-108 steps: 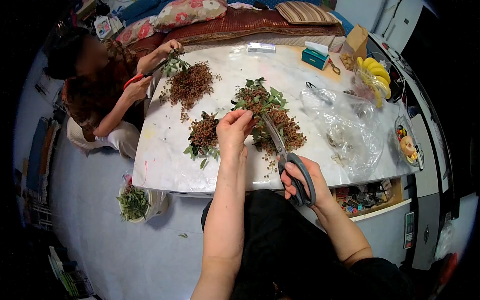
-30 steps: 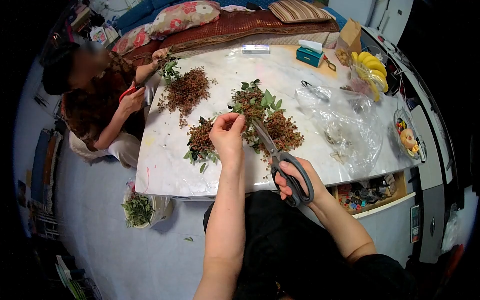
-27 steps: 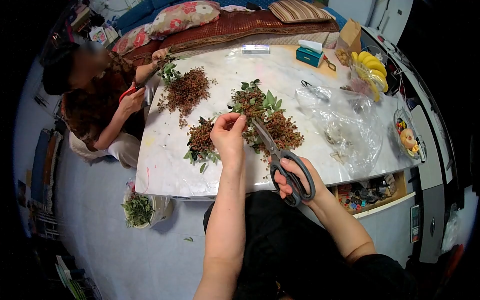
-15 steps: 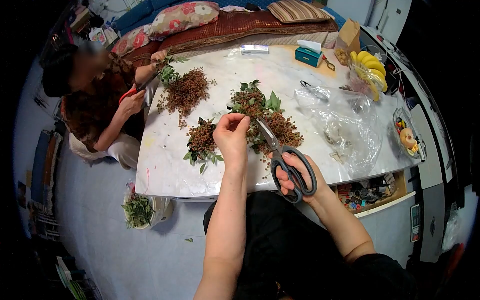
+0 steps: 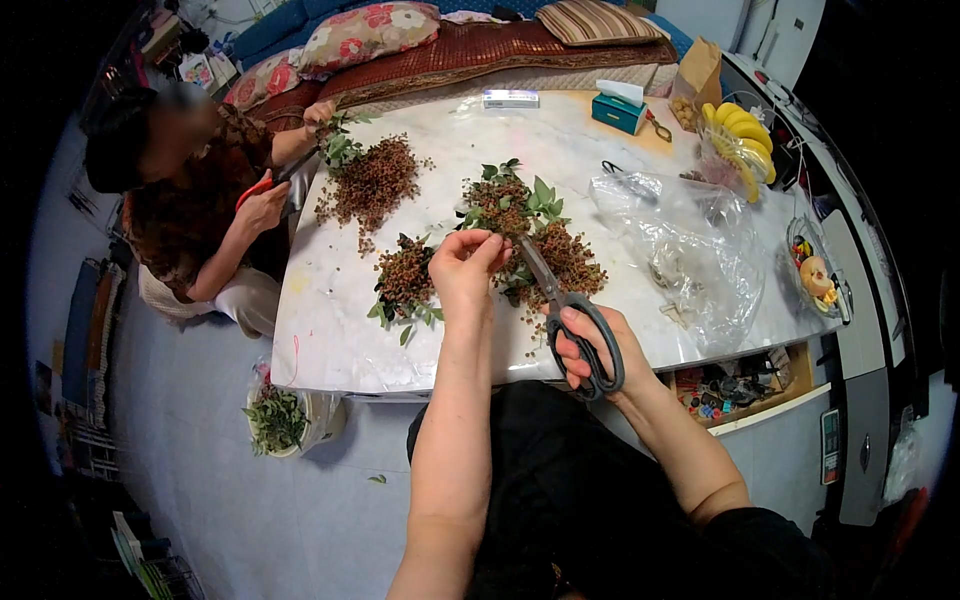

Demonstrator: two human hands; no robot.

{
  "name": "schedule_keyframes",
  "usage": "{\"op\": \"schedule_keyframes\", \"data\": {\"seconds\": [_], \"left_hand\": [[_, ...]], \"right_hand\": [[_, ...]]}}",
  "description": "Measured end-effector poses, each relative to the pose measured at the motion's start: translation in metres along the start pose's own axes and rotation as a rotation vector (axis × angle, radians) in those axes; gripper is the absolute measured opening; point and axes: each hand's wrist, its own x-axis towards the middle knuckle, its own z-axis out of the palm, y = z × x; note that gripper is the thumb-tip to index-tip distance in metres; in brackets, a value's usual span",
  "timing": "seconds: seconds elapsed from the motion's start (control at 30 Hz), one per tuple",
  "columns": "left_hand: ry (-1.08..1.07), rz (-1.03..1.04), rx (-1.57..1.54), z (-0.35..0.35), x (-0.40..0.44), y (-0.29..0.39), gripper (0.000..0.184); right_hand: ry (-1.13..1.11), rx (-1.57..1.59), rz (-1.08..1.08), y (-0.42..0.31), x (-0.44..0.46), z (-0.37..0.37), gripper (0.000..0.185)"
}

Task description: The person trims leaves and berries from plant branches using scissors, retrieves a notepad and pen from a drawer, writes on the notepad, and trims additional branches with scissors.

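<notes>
And there's a lane over the table between the far berry pile and middle berry pile; rightward, the plastic bag blocks.

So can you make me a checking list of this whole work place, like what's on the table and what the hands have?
Surface: white marble-patterned table, scattered berries.
Job's things: leafy brown-berry bunch in front; smaller leafy bunch left of it; grey-handled metal scissors.
Clutter: crumpled clear plastic bag, teal tissue box, yellow bananas.
Hands: left hand pinched at the front bunch's near edge, what's between the fingertips too small to tell; right hand holds the scissors.
Cables: thin white cables beyond the bananas, at right.
Surroundings: another person at left with red-handled scissors; leaf-filled pale bucket on the floor; open drawer under the table.
</notes>
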Motion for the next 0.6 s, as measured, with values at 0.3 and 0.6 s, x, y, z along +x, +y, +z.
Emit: {"op": "schedule_keyframes", "data": {"seconds": [0.3, 0.6], "left_hand": [[0.1, -0.222, -0.406, -0.013, 0.006, 0.009, 0.008], [0.054, 0.012, -0.176, -0.01, 0.005, 0.008, 0.008]], "right_hand": [[0.051, 0.005, -0.016, 0.01, 0.006, -0.016, 0.032], [-0.061, 0.019, 0.021, 0.006, -0.002, -0.003, 0.028]]}}
